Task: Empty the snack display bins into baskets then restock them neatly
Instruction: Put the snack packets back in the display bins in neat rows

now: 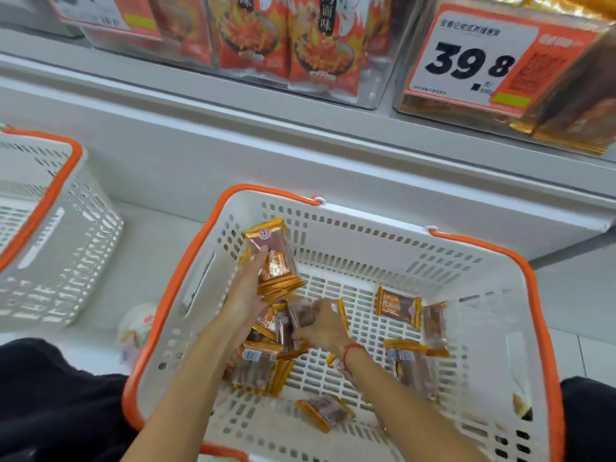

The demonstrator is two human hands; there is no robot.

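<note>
A white basket with an orange rim [536, 295] sits on the floor in front of me. Several gold-edged snack packets [398, 306] lie scattered on its slotted bottom. My left hand [245, 290] grips a stack of these packets [275, 261], held upright near the basket's far left wall. My right hand [321, 323] reaches into the pile in the middle and pinches a packet [295, 320]. Up at the right, a clear display bin [566, 125] with a 39.8 price card holds more gold packets.
A second white basket with an orange rim [63, 181] stands on the floor at the left. Clear bins of red flame-printed snack bags [286, 45] sit on the shelf above. A white cup-like object [138, 323] lies between the baskets. My dark-clothed knees flank the basket.
</note>
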